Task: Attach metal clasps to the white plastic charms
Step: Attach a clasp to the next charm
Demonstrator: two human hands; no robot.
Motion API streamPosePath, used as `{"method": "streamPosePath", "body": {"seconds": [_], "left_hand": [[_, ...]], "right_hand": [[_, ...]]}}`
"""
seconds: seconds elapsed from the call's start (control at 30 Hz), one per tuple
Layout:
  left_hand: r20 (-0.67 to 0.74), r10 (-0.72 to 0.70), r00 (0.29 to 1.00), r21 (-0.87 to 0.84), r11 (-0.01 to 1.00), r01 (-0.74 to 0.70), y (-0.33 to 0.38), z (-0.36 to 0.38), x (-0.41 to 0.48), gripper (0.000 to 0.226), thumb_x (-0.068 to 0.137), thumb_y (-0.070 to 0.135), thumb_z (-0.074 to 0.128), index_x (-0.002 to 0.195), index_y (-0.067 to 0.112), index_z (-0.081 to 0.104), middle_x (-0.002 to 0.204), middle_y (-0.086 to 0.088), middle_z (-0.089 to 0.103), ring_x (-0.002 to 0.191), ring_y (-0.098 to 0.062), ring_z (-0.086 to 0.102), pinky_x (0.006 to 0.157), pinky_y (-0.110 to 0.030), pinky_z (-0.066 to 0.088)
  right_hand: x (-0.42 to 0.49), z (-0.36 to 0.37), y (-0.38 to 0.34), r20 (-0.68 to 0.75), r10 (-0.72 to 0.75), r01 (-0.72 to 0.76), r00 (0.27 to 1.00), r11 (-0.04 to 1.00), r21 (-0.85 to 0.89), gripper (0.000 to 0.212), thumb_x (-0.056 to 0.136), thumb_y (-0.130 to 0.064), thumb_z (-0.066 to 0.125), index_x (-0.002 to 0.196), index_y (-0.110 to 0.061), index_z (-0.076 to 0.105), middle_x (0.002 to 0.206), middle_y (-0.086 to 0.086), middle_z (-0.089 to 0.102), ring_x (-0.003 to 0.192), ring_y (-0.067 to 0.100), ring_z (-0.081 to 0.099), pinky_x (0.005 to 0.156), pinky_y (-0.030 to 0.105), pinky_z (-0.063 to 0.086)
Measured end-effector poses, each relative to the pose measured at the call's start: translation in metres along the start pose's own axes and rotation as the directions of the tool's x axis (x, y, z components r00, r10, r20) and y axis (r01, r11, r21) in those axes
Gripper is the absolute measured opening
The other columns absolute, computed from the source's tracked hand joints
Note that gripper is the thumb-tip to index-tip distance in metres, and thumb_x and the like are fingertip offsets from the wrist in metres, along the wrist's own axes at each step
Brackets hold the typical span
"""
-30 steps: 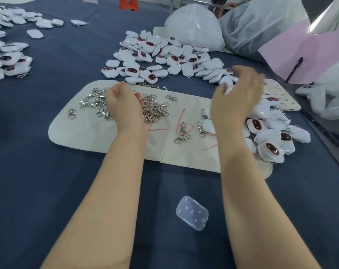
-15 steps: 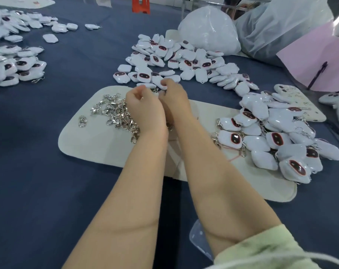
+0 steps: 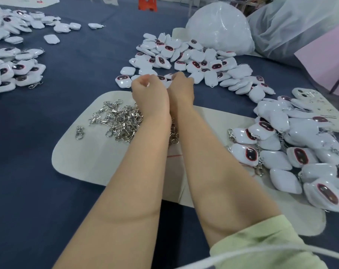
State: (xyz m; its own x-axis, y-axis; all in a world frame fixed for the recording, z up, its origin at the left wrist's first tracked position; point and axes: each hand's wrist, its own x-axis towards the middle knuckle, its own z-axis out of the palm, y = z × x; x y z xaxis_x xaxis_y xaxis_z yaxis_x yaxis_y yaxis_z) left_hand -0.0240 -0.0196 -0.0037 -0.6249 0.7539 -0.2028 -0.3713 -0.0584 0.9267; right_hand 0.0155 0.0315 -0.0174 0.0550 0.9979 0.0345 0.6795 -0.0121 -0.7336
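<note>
Head view looks down both bare forearms to the left hand [image 3: 150, 92] and right hand [image 3: 181, 89], pressed side by side at the far edge of the cream rounded board [image 3: 83, 158] on the dark blue bench [image 3: 28, 181]. The loose pile of silver metal clasps [image 3: 120, 121] lies on that board just left of the left wrist. The heap of glossy white plastic charms [image 3: 195, 61] with dark oval faces begins right at the fingertips. A second heap of charms already wearing clasps [image 3: 293, 152] sits to the right.

Each charm looks light, rigid and slick-shelled, so it is best pinched across its flat sides with the attaching end left exposed. The clasps look small, stiff and prone to tangling, so one wants lifting out by its ring.

The left fingers are curled into a loose fist, knuckles up, probably pinching a clasp, though no metal shows there. The right fingers point away into the charms and are hidden, so I cannot tell whether they grip one.
</note>
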Motion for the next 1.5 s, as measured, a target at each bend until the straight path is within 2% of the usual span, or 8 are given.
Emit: {"method": "streamPosePath", "body": {"seconds": [0.3, 0.43, 0.53, 0.73, 0.9, 1.1, 1.33, 1.5], "left_hand": [[0.310, -0.042, 0.950, 0.132, 0.991, 0.001, 0.007, -0.008, -0.039, 0.035, 0.094, 0.024, 0.053, 0.124, 0.006, 0.053, 0.117, -0.011, 0.061, 0.086, -0.016, 0.055, 0.073, -0.025, 0.045], [0.381, 0.002, 0.925, 0.197, 0.977, -0.083, -0.002, -0.026, -0.061, 0.006, 0.093, 0.015, 0.055, 0.094, 0.010, 0.058, 0.092, -0.013, 0.064, 0.061, -0.016, 0.060, 0.053, -0.023, 0.051], [0.289, -0.046, 0.956, 0.108, 0.994, 0.015, -0.014, -0.039, -0.069, 0.003, 0.095, 0.015, 0.054, 0.094, 0.014, 0.051, 0.093, -0.009, 0.062, 0.065, -0.013, 0.064, 0.057, -0.022, 0.054], [0.254, -0.149, 0.956, -0.164, 0.967, 0.195, -0.020, -0.046, -0.071, 0.027, 0.094, 0.015, 0.056, 0.114, -0.002, 0.049, 0.103, -0.015, 0.064, 0.067, -0.011, 0.070, 0.057, -0.016, 0.052], [0.219, -0.150, 0.964, -0.246, 0.948, 0.203, -0.016, -0.051, -0.066, 0.036, 0.093, 0.007, 0.055, 0.126, -0.003, 0.044, 0.107, -0.017, 0.063, 0.076, -0.017, 0.071, 0.061, -0.021, 0.056], [0.232, -0.140, 0.962, -0.256, 0.946, 0.200, -0.015, -0.051, -0.063, 0.027, 0.093, 0.007, 0.054, 0.120, 0.003, 0.055, 0.115, -0.021, 0.063, 0.096, -0.026, 0.067, 0.070, -0.024, 0.058], [0.242, -0.083, 0.967, -0.202, 0.970, 0.134, -0.015, -0.049, -0.066, 0.030, 0.092, 0.005, 0.050, 0.120, 0.011, 0.057, 0.110, -0.014, 0.064, 0.078, -0.017, 0.064, 0.059, -0.021, 0.052], [0.218, 0.020, 0.976, -0.099, 0.995, 0.002, -0.014, -0.048, -0.073, 0.020, 0.090, 0.002, 0.046, 0.106, 0.012, 0.052, 0.092, -0.007, 0.060, 0.059, -0.008, 0.068, 0.056, -0.020, 0.055]], "right_hand": [[-0.050, -0.055, 0.006, -0.135, 0.026, 0.051, 0.990, 0.842, 0.536, 0.017, 0.083, -0.022, 0.067, 0.083, -0.008, 0.058, 0.077, 0.004, 0.060, 0.075, 0.021, 0.057, 0.080, 0.037, 0.051], [-0.086, -0.077, 0.026, -0.144, 0.013, 0.052, 0.989, 0.896, 0.442, 0.021, 0.088, -0.026, 0.062, 0.071, -0.014, 0.060, 0.076, 0.006, 0.065, 0.082, 0.026, 0.064, 0.087, 0.046, 0.053], [-0.110, -0.089, 0.044, -0.145, -0.050, 0.079, 0.988, 0.977, 0.197, 0.017, 0.090, -0.030, 0.059, 0.088, -0.014, 0.066, 0.084, -0.001, 0.065, 0.086, 0.019, 0.061, 0.081, 0.030, 0.048], [-0.135, -0.074, 0.055, 0.306, -0.100, 0.201, 0.947, 0.925, -0.322, 0.040, 0.083, -0.022, 0.064, 0.122, -0.021, 0.057, 0.118, 0.008, 0.048, 0.098, 0.028, 0.056, 0.085, 0.035, 0.048], [-0.132, -0.060, 0.059, 0.130, -0.161, 0.188, 0.978, 0.954, -0.233, 0.020, 0.090, -0.016, 0.055, 0.109, -0.017, 0.062, 0.108, 0.008, 0.062, 0.097, 0.025, 0.058, 0.083, 0.035, 0.047], [-0.127, -0.046, 0.061, 0.030, -0.157, 0.159, 0.987, 0.955, -0.249, 0.038, 0.088, -0.036, 0.061, 0.123, -0.024, 0.056, 0.122, 0.005, 0.047, 0.100, 0.023, 0.056, 0.077, 0.030, 0.040], [-0.121, -0.032, 0.055, -0.015, -0.217, 0.202, 0.976, 0.930, -0.308, 0.015, 0.094, -0.015, 0.050, 0.105, -0.010, 0.057, 0.113, 0.011, 0.055, 0.103, 0.030, 0.052, 0.080, 0.036, 0.039], [-0.120, -0.054, 0.060, -0.144, -0.093, 0.108, 0.985, 0.989, 0.102, 0.005, 0.094, -0.019, 0.050, 0.092, -0.017, 0.054, 0.096, 0.003, 0.066, 0.088, 0.018, 0.058, 0.077, 0.028, 0.043]]}}
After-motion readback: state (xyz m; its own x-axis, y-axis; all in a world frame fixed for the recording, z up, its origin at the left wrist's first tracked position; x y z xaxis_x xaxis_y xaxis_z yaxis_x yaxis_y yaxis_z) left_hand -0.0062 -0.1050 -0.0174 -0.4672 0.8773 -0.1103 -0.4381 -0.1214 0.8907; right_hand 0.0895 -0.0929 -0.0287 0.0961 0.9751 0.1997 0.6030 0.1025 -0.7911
